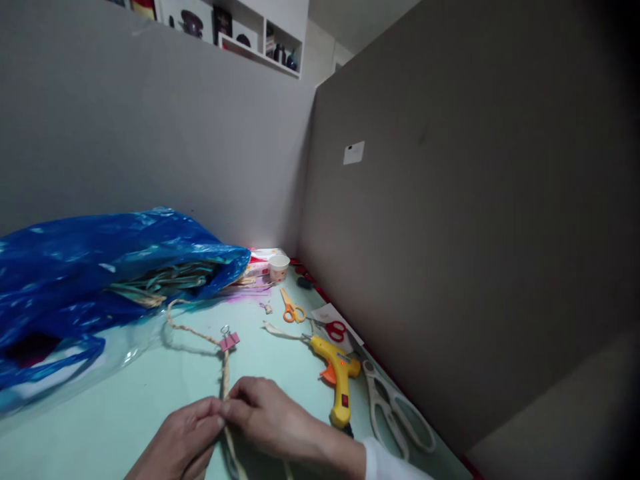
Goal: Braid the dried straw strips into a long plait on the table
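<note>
A twisted cord of pale, straw-like fibre (226, 373) runs down the table toward me. Its upper part curls away to the left, and a pink binder clip (230, 342) grips it just above my hands. My left hand (187, 437) pinches the cord between thumb and fingertips. From the right, my right hand (267, 413) pinches the same spot, its fingertips touching those of the left. Loose strands hang below the hands toward the bottom edge. Parts of the fingers hide the cord where they meet.
A yellow hot glue gun (341, 373) lies right of my hands, beside large white-handled scissors (395, 413). Behind are red-handled scissors (335, 330), orange-yellow scissors (291, 308) and a paper cup (279, 268). A blue plastic bag (100, 247) with dried fibres covers the left. Grey partitions (450, 200) enclose the table.
</note>
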Tool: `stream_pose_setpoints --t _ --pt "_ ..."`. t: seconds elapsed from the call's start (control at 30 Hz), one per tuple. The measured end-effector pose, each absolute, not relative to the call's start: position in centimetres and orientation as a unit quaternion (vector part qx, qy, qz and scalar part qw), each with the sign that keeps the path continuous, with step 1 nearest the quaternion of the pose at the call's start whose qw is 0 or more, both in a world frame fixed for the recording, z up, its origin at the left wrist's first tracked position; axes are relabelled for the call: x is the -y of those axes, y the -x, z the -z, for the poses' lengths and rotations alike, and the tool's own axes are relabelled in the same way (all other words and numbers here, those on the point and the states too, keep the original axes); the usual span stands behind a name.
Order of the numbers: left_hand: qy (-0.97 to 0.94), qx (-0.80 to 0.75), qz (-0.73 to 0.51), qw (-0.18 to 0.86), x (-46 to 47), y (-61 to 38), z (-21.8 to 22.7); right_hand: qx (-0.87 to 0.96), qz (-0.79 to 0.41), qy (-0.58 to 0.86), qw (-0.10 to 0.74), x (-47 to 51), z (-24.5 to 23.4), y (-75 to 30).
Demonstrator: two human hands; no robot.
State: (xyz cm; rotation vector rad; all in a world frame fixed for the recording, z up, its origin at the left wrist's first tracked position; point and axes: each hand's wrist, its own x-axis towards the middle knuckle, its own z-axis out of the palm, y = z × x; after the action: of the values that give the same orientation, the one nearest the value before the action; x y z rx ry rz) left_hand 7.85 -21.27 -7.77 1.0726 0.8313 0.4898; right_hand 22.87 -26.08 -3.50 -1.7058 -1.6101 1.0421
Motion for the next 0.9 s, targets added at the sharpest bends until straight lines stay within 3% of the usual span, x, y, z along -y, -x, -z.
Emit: stream_pose_setpoints --t 0.23,0.47,0.77,0.9 --pt "-0.548 -0.402 -0.237 0.694 22.0 -8.3 6.4 0.55 -0.567 0.513 0.336 25.7 4.9 -23.9" --pt "-0.562 -0.421 -0.221 0.677 22.2 -7.8 5.7 0.668 -0.277 0.628 0.29 27.6 3.4 -23.3" --pt "-0.591 -0.448 -0.228 0.63 22.9 -7.8 5.3 0.671 -0.264 0.634 0.279 27.7 3.8 -23.2" --pt "-0.593 -0.458 -0.23 0.621 23.2 -8.1 5.0 0.708 -0.168 0.65 0.218 28.4 3.7 -22.6"
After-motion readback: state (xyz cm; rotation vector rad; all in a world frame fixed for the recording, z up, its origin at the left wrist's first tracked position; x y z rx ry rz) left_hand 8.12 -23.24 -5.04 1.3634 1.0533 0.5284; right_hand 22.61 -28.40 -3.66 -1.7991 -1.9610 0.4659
